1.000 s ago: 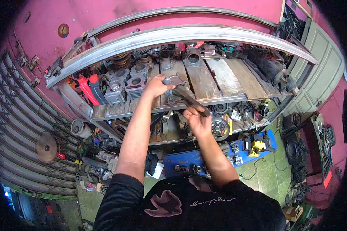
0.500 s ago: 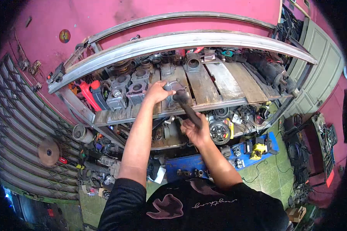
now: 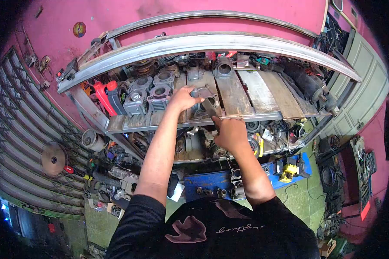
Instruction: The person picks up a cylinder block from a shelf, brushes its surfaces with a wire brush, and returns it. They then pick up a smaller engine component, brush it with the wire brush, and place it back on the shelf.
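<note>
On the front of the wooden shelf stands a grey metal engine cylinder block (image 3: 206,92). My left hand (image 3: 184,99) grips its left side, with the thumb along the near edge. A long, flat, dark tool (image 3: 210,108) is closed in my right hand (image 3: 231,135). Its far end lies against or just above the block's near face; its exact kind is not clear. My right hand is below and to the right of the block, back of the hand up. More cylinder blocks (image 3: 159,97) sit just left of my left hand.
A metal rail (image 3: 212,41) runs across above the shelf. Red and dark bottles (image 3: 103,98) stand at its left end. Behind lies another cylinder block (image 3: 224,71). Below are a lower shelf of parts and a blue bench (image 3: 194,183) bearing a yellow tool (image 3: 289,171).
My right hand has moved up toward the shelf and turned back-up, bringing the tool in a steeper line at the block. My left hand stays on the block. The view has shifted slightly.
</note>
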